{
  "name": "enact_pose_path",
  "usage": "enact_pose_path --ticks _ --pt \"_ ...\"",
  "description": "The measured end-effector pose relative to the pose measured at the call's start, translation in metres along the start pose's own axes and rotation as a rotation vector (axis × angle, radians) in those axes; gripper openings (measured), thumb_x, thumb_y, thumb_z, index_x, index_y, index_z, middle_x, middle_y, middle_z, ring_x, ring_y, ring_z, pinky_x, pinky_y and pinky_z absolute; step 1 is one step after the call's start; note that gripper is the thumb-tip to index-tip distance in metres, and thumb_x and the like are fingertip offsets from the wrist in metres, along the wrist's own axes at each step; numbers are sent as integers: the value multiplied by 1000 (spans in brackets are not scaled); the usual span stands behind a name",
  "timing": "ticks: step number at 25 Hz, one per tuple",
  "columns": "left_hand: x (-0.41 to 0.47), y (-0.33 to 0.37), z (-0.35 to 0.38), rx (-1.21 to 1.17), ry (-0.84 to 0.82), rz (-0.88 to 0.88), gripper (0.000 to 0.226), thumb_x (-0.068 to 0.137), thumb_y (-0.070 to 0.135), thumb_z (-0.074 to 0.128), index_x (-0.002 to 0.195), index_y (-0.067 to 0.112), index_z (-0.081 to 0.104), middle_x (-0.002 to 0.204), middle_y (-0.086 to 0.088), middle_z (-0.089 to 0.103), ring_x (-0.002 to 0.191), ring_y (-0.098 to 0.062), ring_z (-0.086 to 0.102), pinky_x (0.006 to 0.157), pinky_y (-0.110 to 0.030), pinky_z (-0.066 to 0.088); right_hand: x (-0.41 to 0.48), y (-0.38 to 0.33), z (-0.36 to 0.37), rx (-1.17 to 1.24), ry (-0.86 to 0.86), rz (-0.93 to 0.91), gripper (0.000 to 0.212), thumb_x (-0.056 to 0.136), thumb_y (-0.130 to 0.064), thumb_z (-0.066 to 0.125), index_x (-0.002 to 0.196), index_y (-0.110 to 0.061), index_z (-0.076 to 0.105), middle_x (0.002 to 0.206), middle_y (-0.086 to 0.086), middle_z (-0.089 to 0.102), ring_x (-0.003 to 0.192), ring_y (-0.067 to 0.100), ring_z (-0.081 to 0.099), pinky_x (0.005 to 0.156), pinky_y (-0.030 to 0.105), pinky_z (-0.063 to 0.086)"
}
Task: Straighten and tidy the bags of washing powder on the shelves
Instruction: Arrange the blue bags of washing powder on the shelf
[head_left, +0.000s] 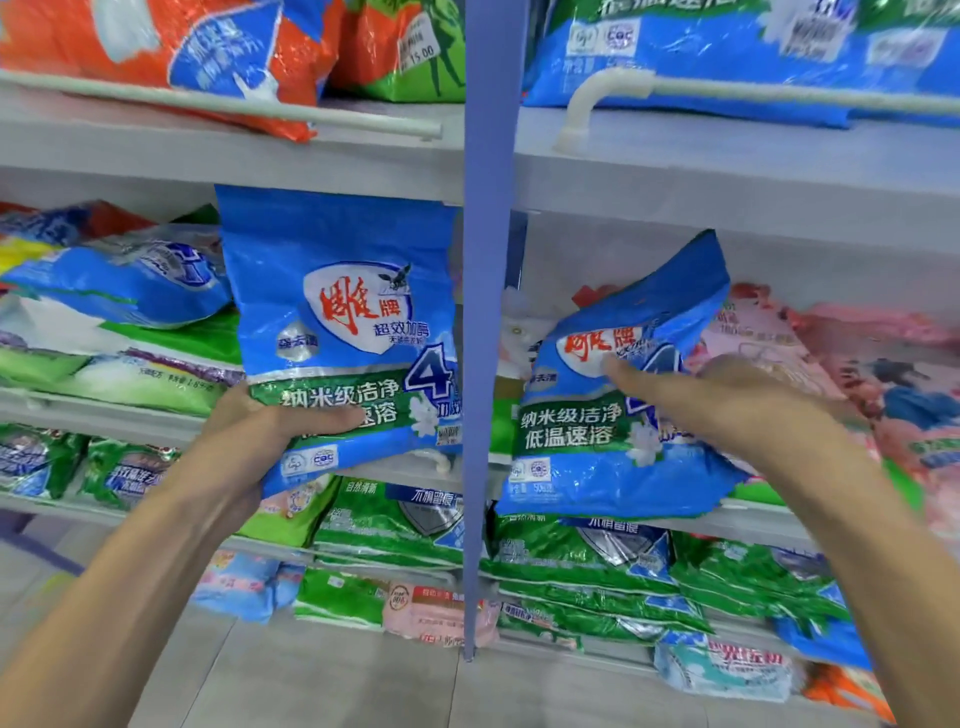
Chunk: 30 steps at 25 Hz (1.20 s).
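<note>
Two matching blue and green bags of washing powder are held in front of the middle shelf. My left hand (270, 431) grips the lower left corner of the left blue bag (337, 312), which stands upright left of the blue shelf post (488, 312). My right hand (727, 400) lies on the front of the right blue bag (613, 415), with fingers over its logo. That bag leans to the right against pink bags (831, 364) on the shelf.
Shelves above and below carry more bags: orange bags (156, 41) and blue bags (727, 57) on the top shelf, green bags (571, 561) lower down. White rails (218, 104) run along the shelf fronts. The tiled floor (311, 675) shows below.
</note>
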<state>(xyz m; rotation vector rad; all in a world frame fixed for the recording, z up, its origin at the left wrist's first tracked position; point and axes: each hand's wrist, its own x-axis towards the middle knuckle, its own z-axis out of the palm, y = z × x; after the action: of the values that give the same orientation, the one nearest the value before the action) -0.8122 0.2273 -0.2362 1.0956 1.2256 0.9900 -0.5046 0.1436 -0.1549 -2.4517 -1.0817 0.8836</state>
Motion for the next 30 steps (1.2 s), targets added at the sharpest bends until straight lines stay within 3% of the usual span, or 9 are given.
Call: enact_pose_path --ticks 3,7,10,12,15,18,20,24,30 --pt "-11 -3 -2 -10 0 36 68 44 11 96 109 14 74 97 -6 80 77 -25 78 59 -35 63 18 -7 30 -181 122 -77 66 75 -68 71 112 -15 62 115 8 67 104 30 64 83 35 49" --pt "-24 -12 -1 -157 137 21 73 44 50 97 107 22 72 93 2 81 78 -18 78 66 -40 64 7 16 56 71 321 -326 25 87 -35 71 86 -12 62 86 10 67 85 35 62 67 37 44" --pt "-38 -13 -9 -208 201 -18 50 68 40 84 113 22 71 97 0 81 80 -17 78 64 -40 64 -12 41 59 371 273 -421 17 89 -24 73 85 -12 62 79 6 67 75 30 59 64 37 44" --pt "-54 -15 -21 -171 187 -32 66 61 44 88 118 17 70 102 -6 80 81 -23 78 72 -52 63 -27 54 55 515 219 -471 9 88 -18 74 93 -16 67 86 0 74 81 25 66 71 39 51" --pt "-82 -17 -33 -129 105 -62 92 33 55 98 111 13 73 100 -10 80 76 -26 78 65 -54 62 -55 65 46 754 89 -418 28 87 3 72 100 -21 73 96 -6 79 87 10 73 76 27 56" --pt "-105 -14 -33 -192 32 -103 44 61 30 88 99 14 75 97 -11 80 71 -22 78 58 -41 63 -78 76 44 1021 -20 -232 31 80 10 73 103 -10 74 97 6 80 95 23 76 81 35 59" --pt "-122 -5 -31 -233 10 -121 29 74 14 72 103 14 74 95 -9 80 70 -21 78 56 -38 63 -94 82 38 1154 -89 -130 34 75 13 74 105 -4 73 99 14 79 93 33 76 79 44 63" --pt "-155 23 -32 -281 -30 -125 34 79 17 66 112 14 71 98 -8 80 73 -23 78 58 -41 64 -123 89 15 1145 -108 -99 58 53 9 82 108 -1 71 99 16 78 85 30 77 83 46 62" --pt "-191 69 -25 -252 -54 -62 59 71 25 77 126 5 65 95 -11 80 70 -23 77 56 -39 63 -165 89 -29 1140 -148 -177 60 52 11 80 110 1 71 97 15 79 82 26 77 75 34 63"
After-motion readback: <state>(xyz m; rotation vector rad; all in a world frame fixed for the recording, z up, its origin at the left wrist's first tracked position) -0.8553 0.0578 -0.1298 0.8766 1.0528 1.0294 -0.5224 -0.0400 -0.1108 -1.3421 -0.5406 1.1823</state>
